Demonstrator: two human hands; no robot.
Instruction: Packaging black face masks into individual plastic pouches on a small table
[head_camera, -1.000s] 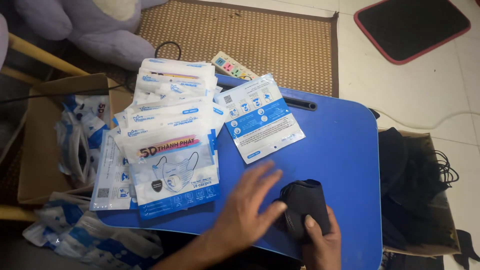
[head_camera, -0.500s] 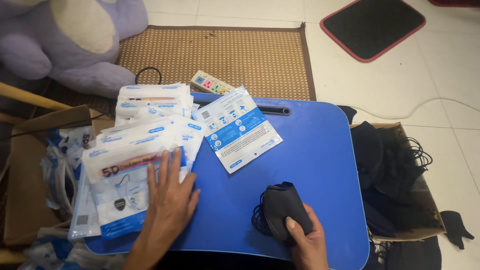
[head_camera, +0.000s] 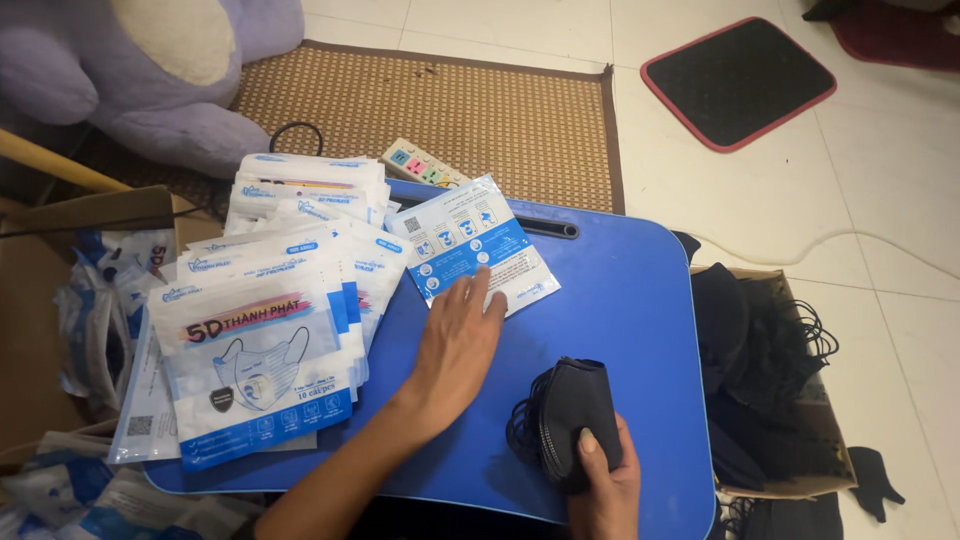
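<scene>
A stack of black masks (head_camera: 565, 420) is held tight in the grip of the right hand (head_camera: 603, 490), low down on the blue worktop (head_camera: 640, 320). Just beside it, the left hand (head_camera: 455, 350) is laid flat with its grip wide, and a single blue and white packet (head_camera: 472, 250) is touched by its fingertips (head_camera: 480, 285). A pile of packets (head_camera: 270, 330) is stacked on the left. Farther off, a box of black masks (head_camera: 770, 380) is seen on the right, with a brown mat (head_camera: 450, 110) and a purple soft toy (head_camera: 140, 70) behind.
</scene>
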